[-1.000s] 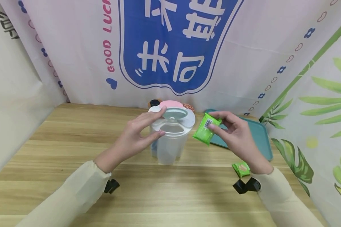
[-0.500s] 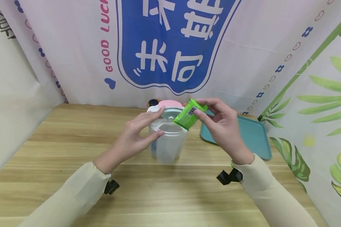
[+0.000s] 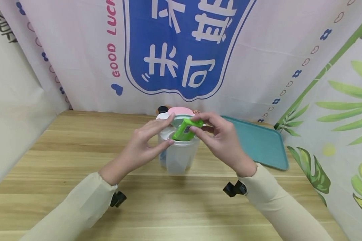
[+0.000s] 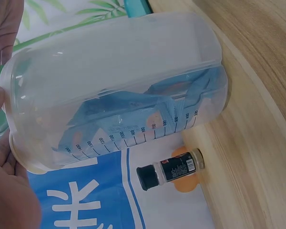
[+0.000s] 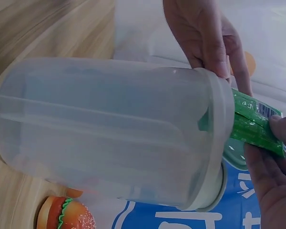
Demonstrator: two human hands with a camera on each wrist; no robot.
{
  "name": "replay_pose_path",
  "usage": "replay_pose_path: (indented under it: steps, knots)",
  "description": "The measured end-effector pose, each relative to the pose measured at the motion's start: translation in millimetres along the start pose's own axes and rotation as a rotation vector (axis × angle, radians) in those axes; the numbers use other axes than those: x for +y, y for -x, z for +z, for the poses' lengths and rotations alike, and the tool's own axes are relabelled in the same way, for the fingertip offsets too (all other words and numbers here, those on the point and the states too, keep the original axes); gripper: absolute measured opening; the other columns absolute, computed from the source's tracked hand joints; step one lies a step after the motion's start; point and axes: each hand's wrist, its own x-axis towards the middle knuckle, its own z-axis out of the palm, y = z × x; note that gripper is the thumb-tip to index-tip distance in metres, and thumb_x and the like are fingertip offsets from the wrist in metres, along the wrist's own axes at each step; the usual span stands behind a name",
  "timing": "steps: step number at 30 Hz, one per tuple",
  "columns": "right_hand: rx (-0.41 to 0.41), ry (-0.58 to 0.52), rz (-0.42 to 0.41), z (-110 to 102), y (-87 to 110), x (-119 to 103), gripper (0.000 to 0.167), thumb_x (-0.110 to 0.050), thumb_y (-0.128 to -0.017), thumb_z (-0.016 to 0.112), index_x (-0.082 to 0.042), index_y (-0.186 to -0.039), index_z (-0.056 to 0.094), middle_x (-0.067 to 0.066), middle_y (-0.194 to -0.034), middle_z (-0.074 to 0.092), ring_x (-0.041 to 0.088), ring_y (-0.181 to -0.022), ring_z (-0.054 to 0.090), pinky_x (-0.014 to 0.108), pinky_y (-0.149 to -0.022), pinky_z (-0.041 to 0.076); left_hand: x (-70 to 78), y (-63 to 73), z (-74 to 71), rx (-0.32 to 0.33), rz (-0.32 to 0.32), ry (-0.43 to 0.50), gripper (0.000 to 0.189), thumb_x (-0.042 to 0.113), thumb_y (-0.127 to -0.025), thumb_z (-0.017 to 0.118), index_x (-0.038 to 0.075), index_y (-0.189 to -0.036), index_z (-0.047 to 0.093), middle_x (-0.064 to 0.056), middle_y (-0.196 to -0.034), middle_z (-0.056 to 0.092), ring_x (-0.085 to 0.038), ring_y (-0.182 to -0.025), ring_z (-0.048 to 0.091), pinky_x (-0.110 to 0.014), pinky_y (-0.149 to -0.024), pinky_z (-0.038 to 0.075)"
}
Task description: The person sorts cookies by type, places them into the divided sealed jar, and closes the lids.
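Note:
A tall translucent storage container (image 3: 180, 160) stands on the table, its small green flap (image 3: 177, 120) raised over an opening in the top. My left hand (image 3: 143, 142) holds the container's top, thumb at the front rim and index finger by the flap. Between thumb and fingers, my right hand (image 3: 221, 140) pinches a green snack packet (image 3: 183, 132). The packet is tilted, its lower end in the opening; the right wrist view shows its green tip (image 5: 205, 123) through the wall. Blue wrapped items (image 4: 124, 117) lie in another compartment, beside a printed measuring scale.
A teal tray (image 3: 263, 142) lies at the back right. Behind the container are a dark-capped seasoning bottle (image 4: 169, 171), a toy hamburger (image 5: 66, 213) and a pink round thing (image 3: 180, 110). A printed cloth (image 3: 87, 67) hangs along the table's back.
My right hand has carried the packet left and down from beside the container into its opening. The left hand has stayed at the rim. Another green packet on the table is now hidden.

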Motion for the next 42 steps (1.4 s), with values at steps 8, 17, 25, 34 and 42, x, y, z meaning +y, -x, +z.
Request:
replay_pose_path:
  steps: [8,17,25,34,42]
  knots:
    - [-0.084,0.105,-0.037,4.1,4.1,5.4,0.017,-0.001,-0.093,0.076,-0.001,-0.110,0.074,0.010,-0.105,0.079,0.018,-0.092,0.076,0.024,-0.082,0.066,-0.9,0.0,0.6,0.004,0.006,-0.005,0.069,0.009,-0.092,0.080,0.011,-0.155,0.052,-0.011,-0.146,0.066,-0.033,-0.140,0.060,-0.056,-0.119,0.049]
    - [-0.139,0.122,-0.066,7.3,5.6,10.6,0.015,-0.004,-0.094,0.077,-0.005,-0.108,0.078,0.006,-0.104,0.080,0.011,-0.082,0.069,0.024,-0.072,0.061,-3.5,0.6,2.1,0.024,0.045,-0.001,0.069,0.006,-0.090,0.081,0.009,-0.153,0.054,-0.012,-0.141,0.069,-0.034,-0.136,0.063,-0.056,-0.117,0.050]
    - [-0.164,0.115,-0.060,7.5,5.1,12.1,0.010,-0.002,-0.093,0.077,-0.005,-0.102,0.079,0.009,-0.108,0.081,0.015,-0.090,0.074,0.025,-0.076,0.064,-2.0,0.3,1.3,0.022,0.048,0.005,0.069,0.007,-0.090,0.082,0.008,-0.153,0.053,-0.012,-0.142,0.069,-0.033,-0.136,0.063,-0.052,-0.115,0.053]
    - [-0.195,0.114,-0.035,6.0,5.0,13.3,0.010,0.000,-0.094,0.075,-0.001,-0.103,0.078,0.009,-0.110,0.080,0.015,-0.091,0.074,0.025,-0.079,0.065,-2.3,0.8,1.4,0.028,0.058,0.004,0.069,0.006,-0.090,0.082,0.007,-0.153,0.053,-0.012,-0.140,0.070,-0.033,-0.136,0.063,-0.052,-0.116,0.052]
    - [-0.190,0.099,-0.058,4.3,6.1,13.3,0.010,0.001,-0.095,0.074,-0.001,-0.104,0.077,0.010,-0.111,0.080,0.017,-0.093,0.075,0.026,-0.080,0.065,-2.0,-0.1,1.8,0.031,0.057,0.005,0.069,0.006,-0.090,0.082,0.008,-0.153,0.053,-0.011,-0.140,0.071,-0.032,-0.136,0.063,-0.052,-0.116,0.052]
